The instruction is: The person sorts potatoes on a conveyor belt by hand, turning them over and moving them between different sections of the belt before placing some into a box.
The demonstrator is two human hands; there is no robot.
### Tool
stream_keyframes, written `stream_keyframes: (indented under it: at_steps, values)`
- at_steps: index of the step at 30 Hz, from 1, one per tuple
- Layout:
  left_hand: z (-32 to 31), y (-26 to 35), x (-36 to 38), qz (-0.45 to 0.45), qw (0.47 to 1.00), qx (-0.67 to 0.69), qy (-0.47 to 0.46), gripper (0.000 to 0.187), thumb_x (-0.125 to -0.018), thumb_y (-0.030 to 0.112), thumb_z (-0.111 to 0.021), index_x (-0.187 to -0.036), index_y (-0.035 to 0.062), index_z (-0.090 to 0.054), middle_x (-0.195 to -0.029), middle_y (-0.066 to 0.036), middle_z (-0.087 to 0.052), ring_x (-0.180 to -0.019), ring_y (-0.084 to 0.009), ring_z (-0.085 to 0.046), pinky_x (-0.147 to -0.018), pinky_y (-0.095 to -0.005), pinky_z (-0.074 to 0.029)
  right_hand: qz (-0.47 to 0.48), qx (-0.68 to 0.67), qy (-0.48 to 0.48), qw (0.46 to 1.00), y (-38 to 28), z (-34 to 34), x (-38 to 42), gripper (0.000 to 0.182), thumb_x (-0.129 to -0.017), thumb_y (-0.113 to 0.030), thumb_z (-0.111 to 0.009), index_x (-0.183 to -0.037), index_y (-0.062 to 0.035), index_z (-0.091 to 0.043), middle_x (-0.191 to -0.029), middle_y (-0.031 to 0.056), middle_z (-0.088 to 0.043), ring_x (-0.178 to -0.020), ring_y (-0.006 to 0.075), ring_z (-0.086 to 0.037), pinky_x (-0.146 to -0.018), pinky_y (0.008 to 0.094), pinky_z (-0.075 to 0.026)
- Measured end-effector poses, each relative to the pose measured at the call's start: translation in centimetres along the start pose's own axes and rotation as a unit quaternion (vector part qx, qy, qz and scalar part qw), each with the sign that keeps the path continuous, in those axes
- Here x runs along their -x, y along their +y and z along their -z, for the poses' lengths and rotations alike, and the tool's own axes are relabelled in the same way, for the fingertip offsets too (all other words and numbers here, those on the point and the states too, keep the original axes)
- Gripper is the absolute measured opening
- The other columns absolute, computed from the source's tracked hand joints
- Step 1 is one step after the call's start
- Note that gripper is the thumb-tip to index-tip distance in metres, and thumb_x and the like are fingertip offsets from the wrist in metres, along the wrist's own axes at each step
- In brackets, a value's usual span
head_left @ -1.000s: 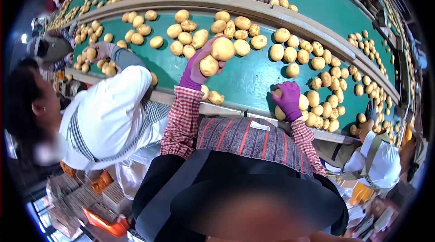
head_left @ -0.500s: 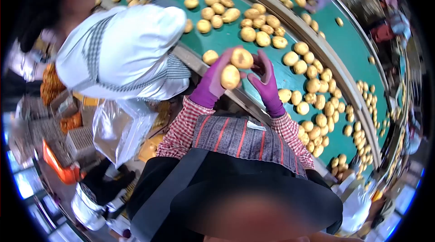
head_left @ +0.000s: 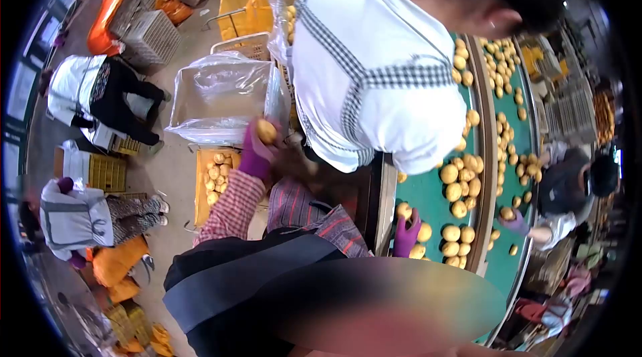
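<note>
My left hand (head_left: 256, 153), in a purple glove, is closed around a potato (head_left: 266, 131) by the near right corner of a box lined with clear plastic (head_left: 224, 131). Just below that box, a yellow crate (head_left: 202, 203) has several potatoes (head_left: 215, 177) in it. Over on the right, my right hand (head_left: 406, 235), also gloved in purple, is at the edge of the green conveyor belt (head_left: 431, 206). Its fingers curl round another potato (head_left: 403, 210). More potatoes (head_left: 461, 186) lie on the belt beyond it.
A co-worker in a white top (head_left: 374, 69) stands close between the lined box and the belt. A long divider (head_left: 488, 156) splits the belt. Another worker's gloved hand (head_left: 515, 222) is across it. On the left, two people (head_left: 77, 213) bend near crates.
My view and body have turned left, from the belt towards the boxes. The left hand has swung away from the belt carrying a potato; the hands, close together before, are now far apart.
</note>
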State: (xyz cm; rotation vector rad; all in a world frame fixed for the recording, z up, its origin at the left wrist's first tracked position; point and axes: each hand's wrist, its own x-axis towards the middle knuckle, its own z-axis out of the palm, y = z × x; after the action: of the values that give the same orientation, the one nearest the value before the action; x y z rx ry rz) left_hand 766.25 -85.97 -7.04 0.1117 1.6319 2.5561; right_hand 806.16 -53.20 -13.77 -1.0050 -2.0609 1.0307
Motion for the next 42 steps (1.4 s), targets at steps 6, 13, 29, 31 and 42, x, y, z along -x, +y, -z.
stream_keyframes:
  at_steps: [6,13,29,31,42]
  values:
    - [-8.1,7.8,-18.0,-0.157,0.982,-0.105,-0.020,0.057,-0.105,0.044,-0.065,-0.139,-0.0008,-0.060,-0.118,-0.015,-0.071,-0.098,-0.0273,-0.069,-0.088,-0.0360,-0.057,-0.015,0.065,-0.048,0.997,-1.2,-0.3,-0.1,0.064,-0.096,-0.023,-0.076,-0.150,0.0022,-0.054,-0.142,0.0251,-0.061,-0.132,0.0381,-0.058,-0.114,0.0466,-0.046]
    - [-6.5,-0.5,-18.9,-0.243,0.917,-0.290,0.128,0.058,-0.099,0.030,-0.070,-0.141,-0.0071,-0.058,-0.135,-0.029,-0.064,-0.126,-0.0387,-0.061,-0.108,-0.0485,-0.047,0.006,0.096,0.014,0.995,-2.7,-1.4,2.1,0.057,-0.099,-0.019,-0.069,-0.149,0.0052,-0.056,-0.142,0.0262,-0.062,-0.130,0.0410,-0.059,-0.113,0.0478,-0.046]
    - [-26.5,-17.7,22.1,-0.442,0.618,-0.367,-0.537,0.052,-0.099,0.044,-0.067,-0.135,0.0067,-0.063,-0.118,-0.017,-0.066,-0.107,-0.0394,-0.061,-0.091,-0.0526,-0.049,-0.139,0.372,0.074,0.915,2.4,10.5,13.8,0.037,-0.073,-0.047,-0.082,-0.100,-0.0210,-0.079,-0.108,0.0059,-0.069,-0.118,0.0304,-0.059,-0.115,0.0507,-0.038]
    - [-27.6,-18.9,23.9,-0.379,0.545,-0.490,-0.565,0.059,-0.099,0.049,-0.067,-0.139,0.0061,-0.062,-0.126,-0.018,-0.064,-0.114,-0.0396,-0.059,-0.094,-0.0542,-0.048,-0.164,0.429,0.088,0.884,2.1,13.1,16.8,0.037,-0.073,-0.047,-0.083,-0.099,-0.0215,-0.079,-0.115,0.0054,-0.068,-0.127,0.0293,-0.056,-0.116,0.0500,-0.038]
    - [-26.4,-22.3,45.7,-0.191,0.509,-0.373,-0.752,0.080,-0.094,0.050,-0.076,-0.158,0.0097,-0.049,-0.133,-0.024,-0.065,-0.119,-0.0433,-0.064,-0.101,-0.0535,-0.053,-0.381,0.495,0.280,0.729,10.9,30.8,33.9,0.059,-0.080,-0.044,-0.081,-0.128,-0.0112,-0.071,-0.131,0.0182,-0.066,-0.122,0.0380,-0.061,-0.105,0.0535,-0.046]
